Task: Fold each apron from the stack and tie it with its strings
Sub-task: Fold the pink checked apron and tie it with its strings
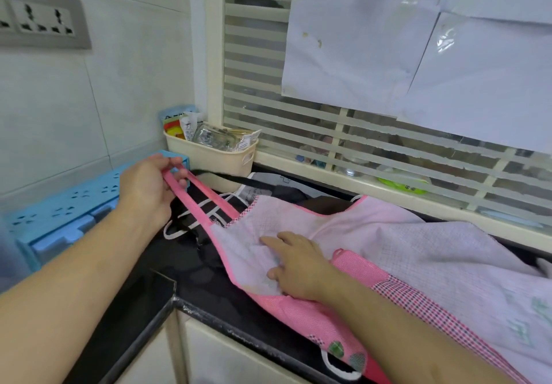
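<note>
While the pink-trimmed white checked cloth apron [373, 234] lies spread on the black tabletop [191, 279], your left hand [146, 186] pinches its pink neck strap [206, 201] taut and your right hand [295, 264] presses the bib with fingers [270, 241] spread. Judged step: straightening before the first fold. Next, lay the strap onto the bib.

A home kitchen corner: black stone counter [191, 288], tiled wall [125, 79] with sockets [38, 17], cabinet doors below.

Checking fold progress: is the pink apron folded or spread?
Spread, not yet folded: the pink apron lies open along the counter, left hand pulling its neck strap taut.
</note>
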